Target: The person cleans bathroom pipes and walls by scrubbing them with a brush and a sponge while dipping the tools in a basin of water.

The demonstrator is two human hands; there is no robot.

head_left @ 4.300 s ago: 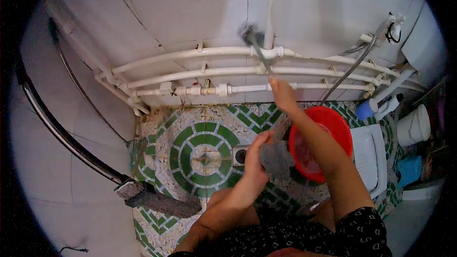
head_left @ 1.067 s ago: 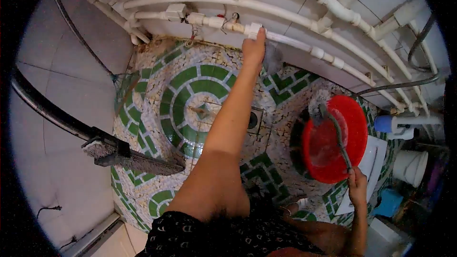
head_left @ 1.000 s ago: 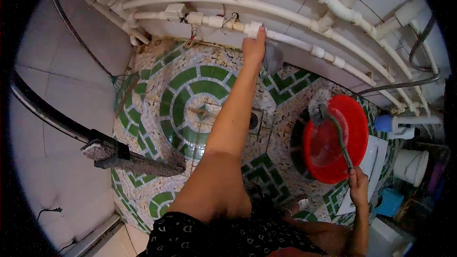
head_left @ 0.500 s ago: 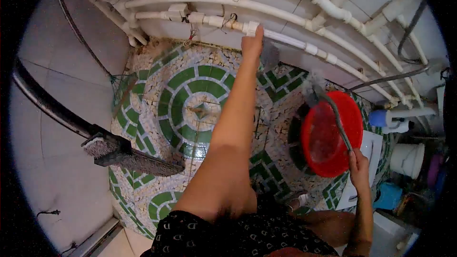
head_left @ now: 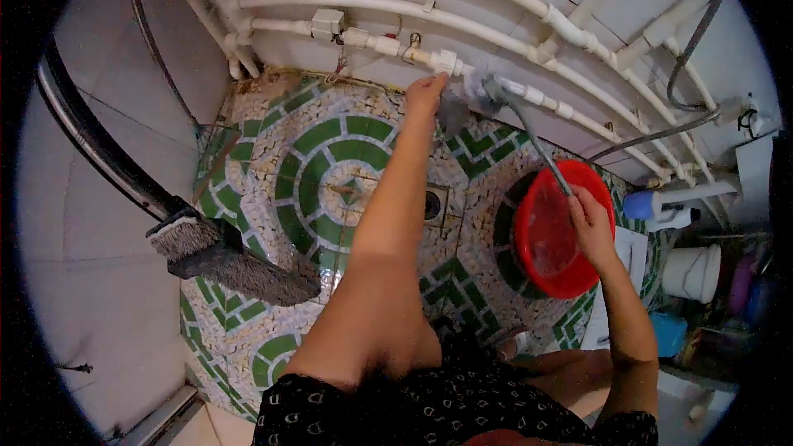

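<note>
My right hand [head_left: 589, 219] is wrapped around the thin grey-green handle of a long-handled brush [head_left: 533, 136]. Its grey head, blurred by motion, is against the lowest white pipe [head_left: 534, 96], just right of a bulky pipe fitting [head_left: 447, 64]. Below that fitting is my left hand [head_left: 424, 95], fingers bunched together with the tips close to or touching it. What they pinch, if anything, I cannot make out; a blurred grey patch shows beside them. Under the brush handle a red basin [head_left: 529, 260] with cloudy liquid stands on the floor.
A mop with grey pads [head_left: 239, 260] leans in from the left. White pipes [head_left: 372, 2] run along the tiled wall. A floor drain [head_left: 432, 205] lies beside my left forearm. Right of the basin are a white bucket [head_left: 692, 274], bottles [head_left: 671, 220] and a blue container [head_left: 667, 334].
My right hand has moved up and left, carrying the brush head from above the basin to the pipe. My left hand has dropped slightly below the fitting. The view has shifted a little.
</note>
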